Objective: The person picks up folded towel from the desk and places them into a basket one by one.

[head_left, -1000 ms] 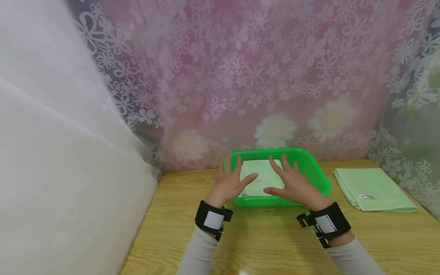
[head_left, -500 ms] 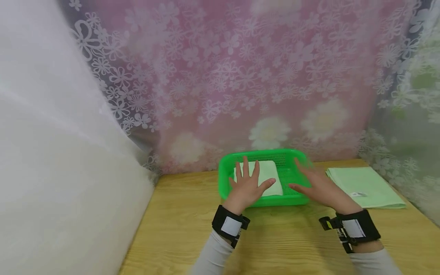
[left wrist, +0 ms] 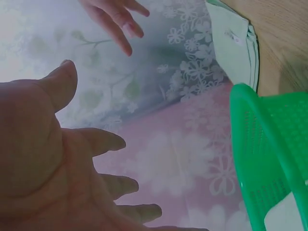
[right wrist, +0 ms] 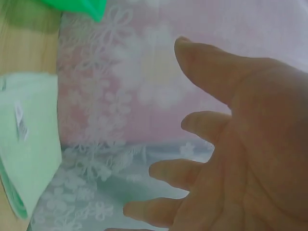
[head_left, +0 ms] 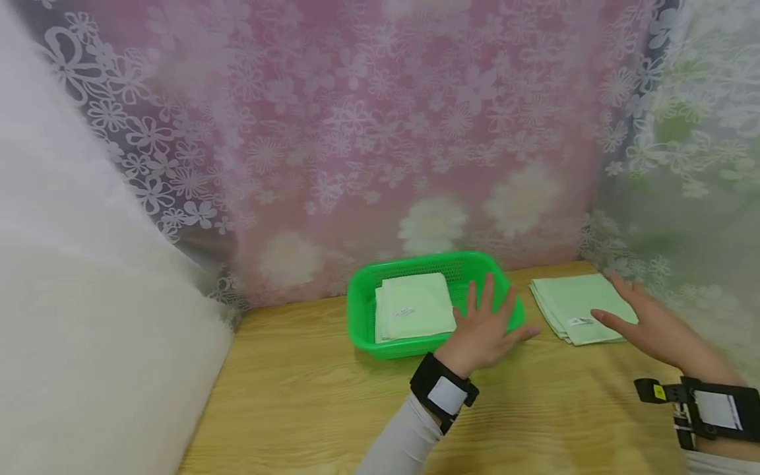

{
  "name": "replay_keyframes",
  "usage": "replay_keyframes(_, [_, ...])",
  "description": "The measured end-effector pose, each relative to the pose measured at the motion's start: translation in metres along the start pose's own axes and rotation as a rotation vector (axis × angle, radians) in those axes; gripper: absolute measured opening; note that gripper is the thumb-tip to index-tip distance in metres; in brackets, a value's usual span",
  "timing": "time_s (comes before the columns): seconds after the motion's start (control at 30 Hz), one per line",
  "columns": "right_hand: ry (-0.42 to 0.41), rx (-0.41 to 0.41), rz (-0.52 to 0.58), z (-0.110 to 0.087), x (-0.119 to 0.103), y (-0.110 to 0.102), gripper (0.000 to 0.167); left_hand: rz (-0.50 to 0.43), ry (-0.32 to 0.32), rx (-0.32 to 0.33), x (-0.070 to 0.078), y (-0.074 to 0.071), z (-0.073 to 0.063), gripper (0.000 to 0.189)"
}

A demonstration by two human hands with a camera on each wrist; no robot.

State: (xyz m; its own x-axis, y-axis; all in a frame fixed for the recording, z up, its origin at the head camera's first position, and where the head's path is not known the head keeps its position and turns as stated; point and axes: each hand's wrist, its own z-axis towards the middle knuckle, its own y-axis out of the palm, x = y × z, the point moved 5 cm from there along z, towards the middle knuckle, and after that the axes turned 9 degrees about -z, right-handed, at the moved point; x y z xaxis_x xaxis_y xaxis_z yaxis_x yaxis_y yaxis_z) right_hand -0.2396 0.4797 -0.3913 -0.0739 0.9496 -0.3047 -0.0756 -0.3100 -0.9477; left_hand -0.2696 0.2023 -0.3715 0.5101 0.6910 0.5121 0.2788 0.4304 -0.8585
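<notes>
My left hand hovers with spread fingers over the front right part of a green plastic basket, holding nothing. Inside the basket's left side lies a folded light green cloth with a small white label. To the right, a second folded light green cloth lies flat on the table, its label facing up. Beside that cloth's right edge, my right hand is raised with fingers apart and nothing in it. The right wrist view shows the bare palm and the labelled cloth well apart.
The wooden table runs back to a pink flowered curtain. A white sheet hangs along the left side, and a pale flowered curtain closes off the right.
Both hands have moved right, the right hand from above the basket to the cloth on the table, the left across the basket. The head view has turned right. Both cloths stay in place.
</notes>
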Motion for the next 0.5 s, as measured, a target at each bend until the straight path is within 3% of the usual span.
replay_keyframes(0.27, [0.034,-0.025,-0.026,0.012,0.045,0.004,0.092,-0.095,0.041,-0.107,0.016,0.028,0.059,0.077])
replay_keyframes(0.5, [0.076,-0.038,-0.064,0.031,0.085,-0.004,0.088,0.051,0.041,-0.091,0.044,0.049,0.113,0.073])
